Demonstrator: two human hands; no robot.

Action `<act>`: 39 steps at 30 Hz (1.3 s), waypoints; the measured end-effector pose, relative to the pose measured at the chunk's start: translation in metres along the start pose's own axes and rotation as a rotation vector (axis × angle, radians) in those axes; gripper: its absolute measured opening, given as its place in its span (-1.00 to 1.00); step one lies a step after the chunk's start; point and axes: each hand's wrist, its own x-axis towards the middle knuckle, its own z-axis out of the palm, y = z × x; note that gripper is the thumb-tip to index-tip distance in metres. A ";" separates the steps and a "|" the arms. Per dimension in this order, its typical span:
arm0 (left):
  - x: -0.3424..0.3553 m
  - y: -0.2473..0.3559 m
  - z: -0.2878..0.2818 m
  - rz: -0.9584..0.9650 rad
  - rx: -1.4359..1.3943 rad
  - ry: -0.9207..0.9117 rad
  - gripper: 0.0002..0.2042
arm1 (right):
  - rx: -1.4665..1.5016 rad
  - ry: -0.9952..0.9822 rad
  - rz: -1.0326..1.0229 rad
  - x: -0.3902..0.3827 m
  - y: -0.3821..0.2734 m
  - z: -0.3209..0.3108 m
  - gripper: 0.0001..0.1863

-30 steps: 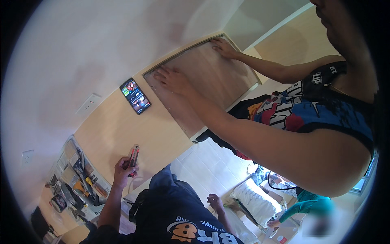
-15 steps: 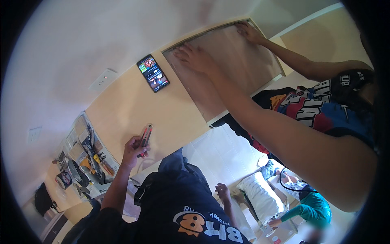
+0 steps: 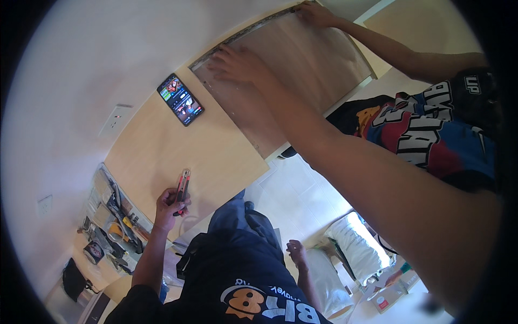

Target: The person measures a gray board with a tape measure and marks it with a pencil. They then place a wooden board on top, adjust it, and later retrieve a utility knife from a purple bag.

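My left hand [image 3: 171, 206] is closed around a red and grey box cutter [image 3: 183, 191]. The cutter points up and away from me over a pale wood-coloured board [image 3: 216, 151]. Down by my right side hangs my right hand [image 3: 294, 251], its fingers loosely curled and partly apart, with nothing visible in them. Beside the board lies a brownish panel [image 3: 291, 75] with a dark strip along its far edge. A co-worker's two hands rest there, one [image 3: 234, 65] near the panel's left end and blurred, the other [image 3: 315, 15] at its far right corner.
A lit phone [image 3: 181, 100] lies on the board near the wall. At the left, several hand tools and a roll of tape [image 3: 115, 231] sit on printed sheets. A socket [image 3: 115, 119] is on the wall. The co-worker's forearm [image 3: 356, 167] crosses the right side. White bag [image 3: 359, 248] lies lower right.
The whole view has shifted, moving the board and phone leftward. The box cutter stays in my left hand, now more upright. A person in green at lower right has mostly gone from view.
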 end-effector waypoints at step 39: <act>-0.254 -0.218 0.320 -0.336 1.603 -1.946 -0.60 | 1.319 0.793 0.571 -0.152 0.345 0.444 -0.68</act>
